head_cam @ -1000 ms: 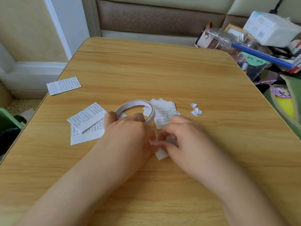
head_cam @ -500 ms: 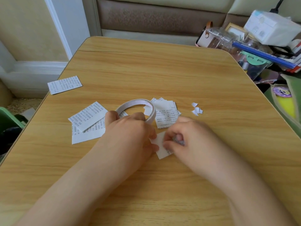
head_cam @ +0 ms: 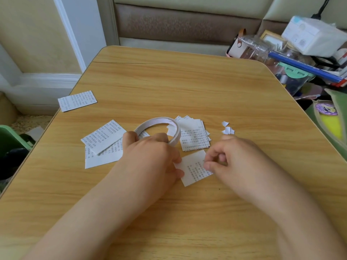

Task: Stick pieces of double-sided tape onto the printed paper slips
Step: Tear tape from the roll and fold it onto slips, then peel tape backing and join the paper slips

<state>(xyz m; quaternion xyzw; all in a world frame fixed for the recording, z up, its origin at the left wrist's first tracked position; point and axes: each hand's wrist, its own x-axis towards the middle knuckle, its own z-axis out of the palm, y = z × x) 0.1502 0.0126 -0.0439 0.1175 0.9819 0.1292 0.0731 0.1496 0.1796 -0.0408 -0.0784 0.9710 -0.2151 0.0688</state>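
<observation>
1. Two bare forearms are reaching in from the near edge over the wooden tabletop, with both hands meeting near its middle.
2. The paper slip being worked on is lying flat on the tabletop between the two hands, printed side up, turned at a slant.
3. The left hand is resting on the slip's left edge, its lower fingertips touching the paper, while its upper fingers and thumb are curling round the near rim of the tape roll; this grip is closed on the roll.
4. The right hand is sitting over the slip's right end with fingers curled and thumb and forefinger pinched close together at the paper's edge; the grip is nearly closed, but whether it is holding a bit of tape, backing or the slip itself is too blurred to tell.
5. The tape roll is standing tilted just beyond the left hand, its far rim leaning over a stack of slips.
6. That stack is lying just beyond the worked slip, close to it.
7. Left of the roll, two larger printed sheets are overlapping each other.
8. Right of the stack, small white scraps are lying in a loose cluster.
9. Farther left, a single printed sheet is hanging at the tabletop's edge.
10. Beyond the far right corner, a heap of boxes and bags is sitting against a sofa.
</observation>
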